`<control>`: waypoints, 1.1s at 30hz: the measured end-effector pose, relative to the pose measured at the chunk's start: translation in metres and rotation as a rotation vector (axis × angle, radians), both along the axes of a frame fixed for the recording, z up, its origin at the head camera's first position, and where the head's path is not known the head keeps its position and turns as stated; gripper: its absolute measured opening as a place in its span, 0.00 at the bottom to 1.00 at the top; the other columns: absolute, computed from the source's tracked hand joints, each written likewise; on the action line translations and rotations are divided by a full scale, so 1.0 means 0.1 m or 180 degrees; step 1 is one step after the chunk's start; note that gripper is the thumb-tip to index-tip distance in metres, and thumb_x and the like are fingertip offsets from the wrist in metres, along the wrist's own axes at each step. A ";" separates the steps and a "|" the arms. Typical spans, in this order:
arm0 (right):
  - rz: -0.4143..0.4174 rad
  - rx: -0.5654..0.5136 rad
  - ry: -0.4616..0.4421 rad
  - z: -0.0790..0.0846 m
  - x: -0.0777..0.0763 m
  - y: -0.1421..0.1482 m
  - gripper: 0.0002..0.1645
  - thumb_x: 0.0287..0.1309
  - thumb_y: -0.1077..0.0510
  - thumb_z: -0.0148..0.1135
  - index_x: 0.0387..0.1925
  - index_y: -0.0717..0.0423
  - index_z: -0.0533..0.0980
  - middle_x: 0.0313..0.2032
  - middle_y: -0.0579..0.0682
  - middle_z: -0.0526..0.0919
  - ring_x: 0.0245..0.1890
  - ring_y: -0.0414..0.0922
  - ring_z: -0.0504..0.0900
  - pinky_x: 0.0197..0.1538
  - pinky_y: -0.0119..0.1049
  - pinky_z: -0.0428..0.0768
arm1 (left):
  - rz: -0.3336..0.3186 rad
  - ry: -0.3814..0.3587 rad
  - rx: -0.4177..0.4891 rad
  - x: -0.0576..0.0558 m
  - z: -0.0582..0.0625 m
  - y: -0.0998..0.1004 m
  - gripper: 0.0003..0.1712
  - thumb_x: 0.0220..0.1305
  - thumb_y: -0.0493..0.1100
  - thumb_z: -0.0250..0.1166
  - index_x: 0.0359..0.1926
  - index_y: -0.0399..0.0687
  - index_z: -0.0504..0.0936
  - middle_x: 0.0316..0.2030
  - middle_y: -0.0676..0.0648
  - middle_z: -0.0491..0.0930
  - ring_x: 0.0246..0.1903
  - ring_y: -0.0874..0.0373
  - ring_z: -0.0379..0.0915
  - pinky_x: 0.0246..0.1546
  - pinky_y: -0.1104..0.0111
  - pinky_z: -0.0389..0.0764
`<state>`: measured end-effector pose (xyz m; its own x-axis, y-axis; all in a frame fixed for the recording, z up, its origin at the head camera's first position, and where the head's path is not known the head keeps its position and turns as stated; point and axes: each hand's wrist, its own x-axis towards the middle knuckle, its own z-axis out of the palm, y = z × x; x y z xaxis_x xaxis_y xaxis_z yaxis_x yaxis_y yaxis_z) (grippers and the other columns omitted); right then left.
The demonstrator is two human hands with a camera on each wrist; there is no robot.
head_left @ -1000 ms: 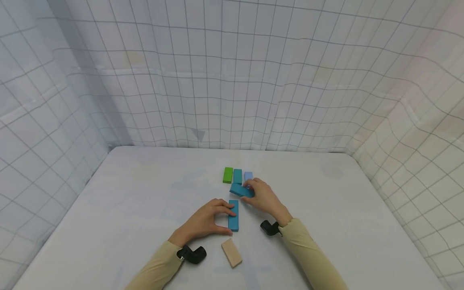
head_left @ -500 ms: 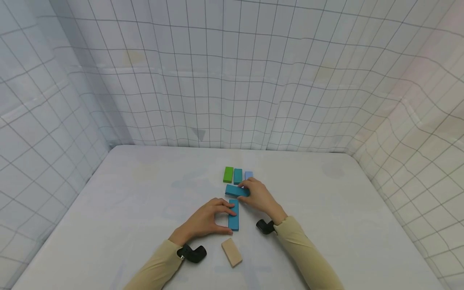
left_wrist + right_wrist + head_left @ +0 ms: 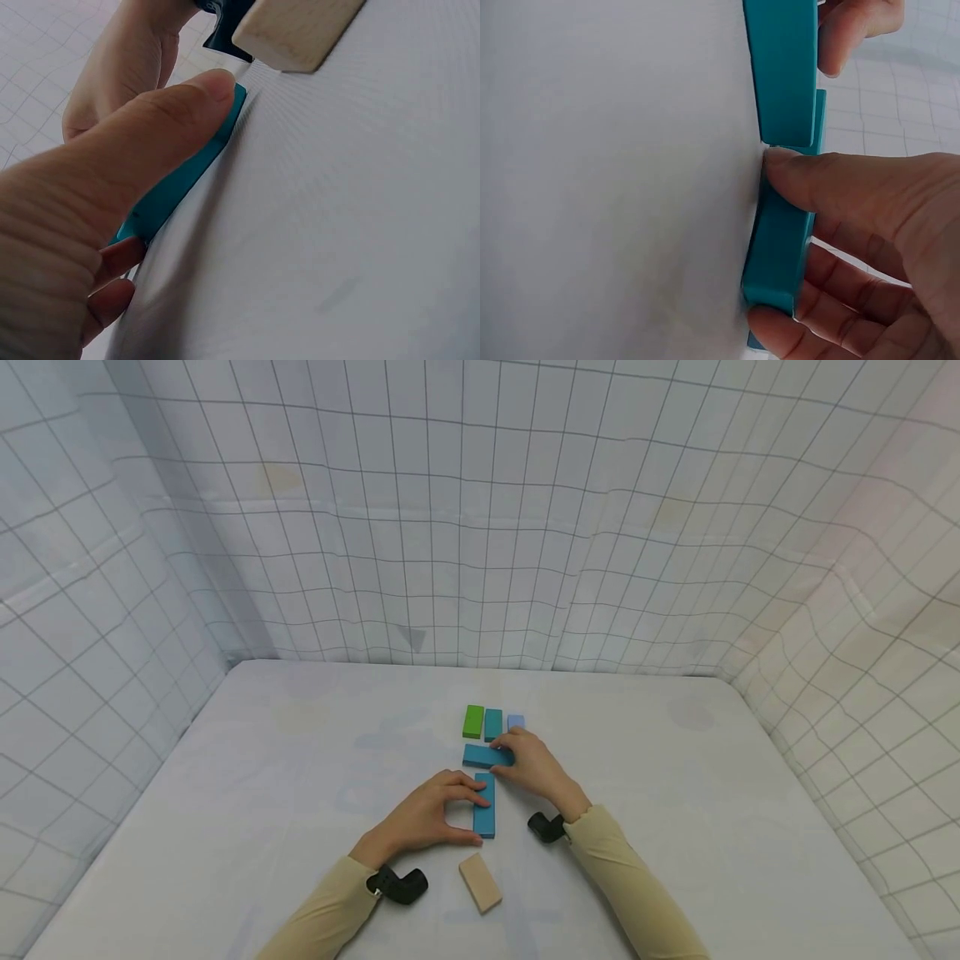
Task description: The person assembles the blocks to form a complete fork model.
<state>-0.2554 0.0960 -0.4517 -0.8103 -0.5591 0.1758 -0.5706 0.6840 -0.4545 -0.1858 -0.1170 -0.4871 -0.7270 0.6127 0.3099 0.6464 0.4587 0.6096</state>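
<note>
In the head view, my right hand (image 3: 534, 767) grips a blue block (image 3: 477, 756) lying crosswise, thumb on its near side and fingers on its far side. Closer to me, a second blue block (image 3: 483, 823) lies lengthwise. My left hand (image 3: 426, 817) holds that one, fingertips over its top and thumb by its near end. In the right wrist view, the lengthwise block (image 3: 784, 75) meets or nearly meets the side of the crosswise block (image 3: 776, 251). The left wrist view shows my thumb (image 3: 169, 120) across the lengthwise block (image 3: 176, 191).
Just beyond the crosswise block stand a green block (image 3: 473, 722), a teal block (image 3: 492, 725) and a partly covered light blue block (image 3: 516, 722) in a row. A plain wooden block (image 3: 480, 883) lies slanted near me. White gridded curtains (image 3: 480, 568) surround the white table (image 3: 300, 727).
My right hand has moved left with the crosswise block, which has turned straighter and now lies between the row and the lengthwise block. My left hand has stayed in place.
</note>
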 end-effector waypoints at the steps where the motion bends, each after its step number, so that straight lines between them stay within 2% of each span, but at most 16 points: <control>1: 0.0011 -0.0001 0.0003 -0.01 0.00 0.00 0.20 0.50 0.59 0.73 0.45 0.61 0.80 0.40 0.52 0.77 0.41 0.46 0.77 0.46 0.40 0.76 | 0.0001 -0.0003 0.0004 0.00 0.00 0.00 0.27 0.49 0.61 0.72 0.50 0.59 0.83 0.58 0.55 0.71 0.57 0.61 0.63 0.57 0.62 0.67; 21: 0.0159 0.0029 -0.0086 -0.01 0.00 0.02 0.20 0.52 0.62 0.70 0.48 0.61 0.79 0.43 0.53 0.78 0.45 0.48 0.76 0.50 0.42 0.74 | 0.0016 0.0001 -0.0028 0.01 0.01 0.00 0.27 0.49 0.61 0.72 0.50 0.60 0.82 0.59 0.55 0.71 0.59 0.60 0.62 0.58 0.61 0.66; 28: 0.0223 0.0029 -0.0169 -0.03 -0.01 0.10 0.22 0.54 0.62 0.69 0.52 0.62 0.78 0.47 0.54 0.78 0.49 0.50 0.75 0.52 0.44 0.73 | 0.0036 -0.0031 -0.0059 0.01 0.02 0.00 0.26 0.49 0.61 0.72 0.50 0.60 0.83 0.58 0.55 0.71 0.58 0.61 0.62 0.58 0.61 0.66; 33: 0.0270 -0.0025 -0.0153 -0.01 -0.02 0.17 0.23 0.52 0.63 0.70 0.51 0.63 0.78 0.47 0.54 0.79 0.46 0.48 0.76 0.49 0.43 0.74 | 0.0040 -0.0008 -0.0052 0.01 0.01 0.00 0.26 0.48 0.61 0.72 0.49 0.60 0.83 0.58 0.56 0.71 0.58 0.61 0.62 0.58 0.62 0.66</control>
